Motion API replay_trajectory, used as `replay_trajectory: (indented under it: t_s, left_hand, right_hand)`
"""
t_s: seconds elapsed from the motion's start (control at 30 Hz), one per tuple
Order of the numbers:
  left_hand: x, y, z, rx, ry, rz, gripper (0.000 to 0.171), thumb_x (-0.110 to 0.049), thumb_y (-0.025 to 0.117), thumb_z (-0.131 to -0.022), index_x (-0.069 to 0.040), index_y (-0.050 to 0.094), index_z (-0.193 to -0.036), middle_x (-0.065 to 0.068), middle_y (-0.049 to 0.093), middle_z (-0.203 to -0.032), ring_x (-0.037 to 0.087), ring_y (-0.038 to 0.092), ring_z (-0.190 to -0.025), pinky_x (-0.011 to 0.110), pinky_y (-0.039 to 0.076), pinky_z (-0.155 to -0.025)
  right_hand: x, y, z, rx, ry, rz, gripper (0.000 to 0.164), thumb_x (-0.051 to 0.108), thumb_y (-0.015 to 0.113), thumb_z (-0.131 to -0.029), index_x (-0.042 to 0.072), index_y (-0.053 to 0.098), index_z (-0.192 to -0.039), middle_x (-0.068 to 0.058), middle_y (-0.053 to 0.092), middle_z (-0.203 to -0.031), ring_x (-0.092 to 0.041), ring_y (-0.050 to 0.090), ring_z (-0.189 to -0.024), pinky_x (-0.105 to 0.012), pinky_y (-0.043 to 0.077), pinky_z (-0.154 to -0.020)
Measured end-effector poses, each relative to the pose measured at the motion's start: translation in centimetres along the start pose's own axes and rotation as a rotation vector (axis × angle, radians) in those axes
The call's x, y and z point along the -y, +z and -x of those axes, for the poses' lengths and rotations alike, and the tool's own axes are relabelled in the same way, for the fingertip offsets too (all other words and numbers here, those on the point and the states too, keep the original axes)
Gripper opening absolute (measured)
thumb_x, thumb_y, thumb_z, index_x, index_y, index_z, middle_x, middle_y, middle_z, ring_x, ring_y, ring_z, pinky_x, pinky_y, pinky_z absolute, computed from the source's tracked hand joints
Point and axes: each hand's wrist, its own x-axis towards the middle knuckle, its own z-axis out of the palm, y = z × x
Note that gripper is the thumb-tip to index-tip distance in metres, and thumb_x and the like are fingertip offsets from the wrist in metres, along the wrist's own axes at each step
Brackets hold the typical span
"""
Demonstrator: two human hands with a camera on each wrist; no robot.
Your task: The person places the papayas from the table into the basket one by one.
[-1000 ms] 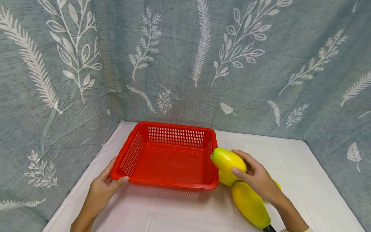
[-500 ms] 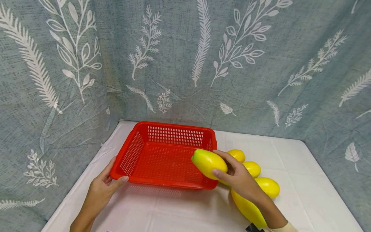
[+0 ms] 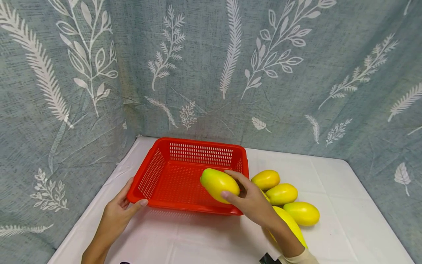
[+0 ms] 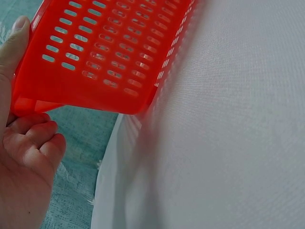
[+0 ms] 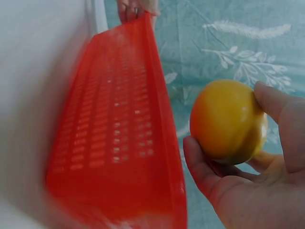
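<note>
A red plastic basket [image 3: 188,209] with slotted walls stands on the white-covered table. My left hand [image 3: 113,216] grips its near left corner, thumb over the rim and fingers curled beneath, as the left wrist view confirms [image 4: 28,157]. Above the basket's right half, my right hand [image 3: 252,200] holds a yellow papaya [image 3: 219,185] with a greenish tip pointing left. Thumb and fingers pinch the papaya from opposite sides in the right wrist view, where it looks rounded [image 5: 228,121], apart from the basket rim.
Right of the basket lie several yellow fruits, among them a small one [image 3: 265,180], another [image 3: 282,194] and a greenish-yellow one [image 3: 301,213]. A longer yellow fruit [image 3: 290,223] lies partly behind the right forearm. A leaf-patterned curtain [image 3: 204,73] stands behind the table.
The right hand has carried the papaya leftward from beside the basket's right wall to over its inside. The fruits at right have come into view. My left hand keeps its grip.
</note>
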Motion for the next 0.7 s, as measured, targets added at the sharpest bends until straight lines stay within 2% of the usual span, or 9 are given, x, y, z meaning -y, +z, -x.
replay_trajectory:
  t_s: [0.1,0.27,0.43,0.53,0.63,0.7]
  left_hand:
    - [0.0,0.0,0.0,-0.002,-0.003,-0.004,0.091,-0.005,0.079,-0.095,-0.004,0.024,-0.168,0.028,0.034,-0.167,-0.020,0.048,-0.123,0.003,0.044,-0.096]
    - [0.0,0.0,0.0,0.001,-0.003,-0.010,0.091,-0.006,0.079,-0.096,-0.004,0.024,-0.168,0.028,0.035,-0.167,-0.020,0.048,-0.123,0.003,0.045,-0.096]
    - [0.0,0.0,0.0,0.002,0.000,-0.018,0.091,-0.007,0.079,-0.096,-0.004,0.025,-0.168,0.028,0.035,-0.167,-0.019,0.048,-0.123,0.003,0.045,-0.096]
    - [0.1,0.0,0.0,-0.006,-0.002,-0.014,0.091,-0.006,0.080,-0.095,-0.004,0.025,-0.168,0.027,0.035,-0.167,-0.020,0.048,-0.122,0.003,0.045,-0.096]
    - [0.2,0.0,0.0,-0.009,-0.002,-0.007,0.091,-0.005,0.080,-0.095,-0.004,0.025,-0.168,0.028,0.035,-0.167,-0.021,0.049,-0.122,0.003,0.045,-0.096]
    - [0.2,0.1,0.0,-0.009,0.000,-0.003,0.091,-0.004,0.079,-0.095,-0.003,0.025,-0.167,0.028,0.035,-0.167,-0.021,0.049,-0.122,0.003,0.046,-0.095]
  right_hand:
    - [-0.1,0.9,-0.6,-0.004,-0.015,0.033,0.060,0.035,0.075,-0.101,0.032,0.049,-0.155,-0.005,0.060,-0.141,-0.024,0.065,-0.113,-0.027,0.058,-0.096]
    - [-0.3,2.2,-1.6,-0.023,0.008,0.068,0.062,0.042,0.076,-0.099,0.035,0.050,-0.155,-0.002,0.060,-0.140,-0.023,0.066,-0.108,-0.031,0.060,-0.092]
    - [-0.3,3.3,-2.5,-0.016,0.005,0.054,0.066,0.043,0.076,-0.098,0.030,0.048,-0.157,-0.003,0.059,-0.143,-0.023,0.066,-0.106,-0.032,0.060,-0.089]
    - [-0.2,4.0,-3.0,-0.015,-0.027,0.058,0.066,0.041,0.076,-0.099,0.027,0.048,-0.158,-0.004,0.060,-0.142,-0.024,0.065,-0.107,-0.030,0.060,-0.088]
    - [-0.1,4.7,-3.5,-0.019,-0.064,0.060,0.067,0.039,0.076,-0.099,0.024,0.048,-0.158,-0.004,0.059,-0.144,-0.026,0.065,-0.112,-0.034,0.061,-0.092]
    - [0.0,5.0,-3.6,-0.023,-0.082,0.071,0.068,0.039,0.076,-0.099,0.023,0.047,-0.159,-0.004,0.058,-0.149,-0.028,0.064,-0.122,-0.040,0.059,-0.101]
